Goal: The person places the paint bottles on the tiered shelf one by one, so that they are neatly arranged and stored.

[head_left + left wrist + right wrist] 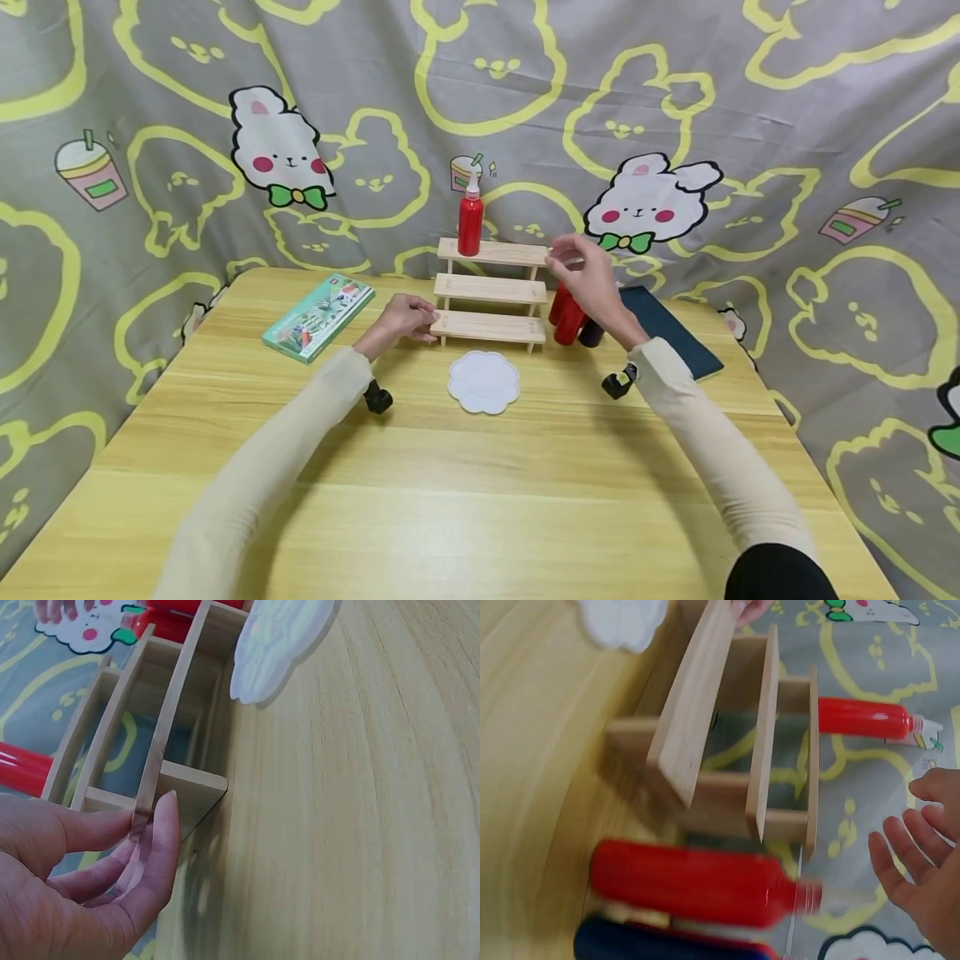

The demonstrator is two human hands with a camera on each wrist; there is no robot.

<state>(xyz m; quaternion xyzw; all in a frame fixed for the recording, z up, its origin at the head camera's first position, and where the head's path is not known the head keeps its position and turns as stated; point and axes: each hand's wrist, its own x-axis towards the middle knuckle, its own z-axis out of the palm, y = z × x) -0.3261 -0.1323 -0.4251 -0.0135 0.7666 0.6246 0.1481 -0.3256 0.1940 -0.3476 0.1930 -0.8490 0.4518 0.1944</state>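
A three-tier wooden stand (489,327) is set at the back of the table. My left hand (405,317) pinches the left end of its lowest shelf between thumb and fingers (163,847). One red squeeze bottle (470,225) with a clear nozzle stands upright on the top shelf, left of centre. My right hand (588,273) is raised by the right end of that shelf, fingers loosely bent and holding nothing. Below it, red bottles (694,883) and a dark blue bottle (660,941) stand on the table beside the stand, partly hidden by the hand in the head view.
A white scalloped mat (483,383) lies in front of the stand. To the left is a flat green illustrated box (318,318); to the right, a dark blue flat pad (671,333). A patterned grey curtain (390,75) hangs behind the table (480,508).
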